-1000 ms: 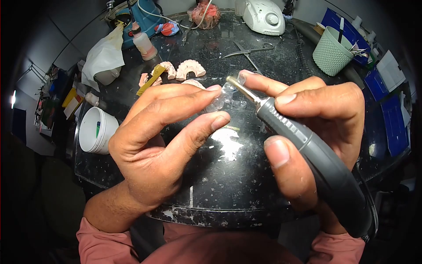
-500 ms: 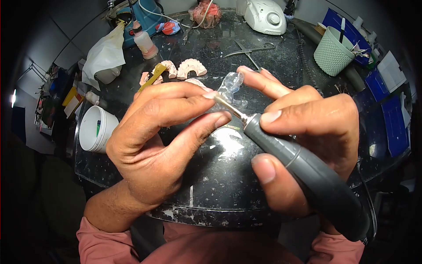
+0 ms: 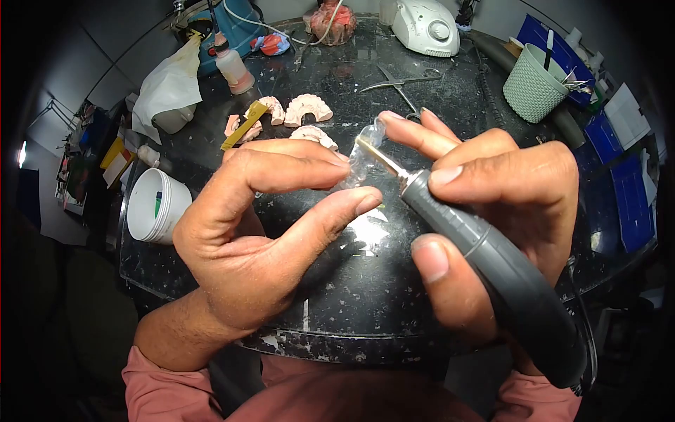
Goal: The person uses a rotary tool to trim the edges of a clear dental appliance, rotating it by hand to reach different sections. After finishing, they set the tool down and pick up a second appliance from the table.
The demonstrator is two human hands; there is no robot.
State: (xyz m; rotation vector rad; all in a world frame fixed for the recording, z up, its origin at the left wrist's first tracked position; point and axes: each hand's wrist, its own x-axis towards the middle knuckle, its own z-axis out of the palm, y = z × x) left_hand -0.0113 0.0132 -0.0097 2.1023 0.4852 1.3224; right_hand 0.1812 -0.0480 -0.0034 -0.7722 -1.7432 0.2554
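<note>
A clear plastic dental aligner (image 3: 360,167) is pinched between the fingers and thumb of my left hand (image 3: 246,218), above the black table. My right hand (image 3: 517,186) grips a dark grey rotary handpiece (image 3: 492,253), thumb and fingers wrapped about its body. The thin bur (image 3: 377,156) at its front points up and left, its tip right at the aligner's edge. One outstretched finger of my right hand rests by the aligner's far end. Part of the aligner is hidden behind my left fingers.
Several pinkish plaster dental models (image 3: 308,110) lie behind my left hand, with a yellow strip (image 3: 245,128) over some. A white tub (image 3: 176,211) stands left. Farther back are scissors (image 3: 397,82), a squeeze bottle (image 3: 233,70), a white control box (image 3: 425,29) and a green woven cup (image 3: 532,91).
The aligner has turned in my left fingers, and my left thumb has shifted right. The handpiece has moved slightly right, its bur tip now farther up along the aligner.
</note>
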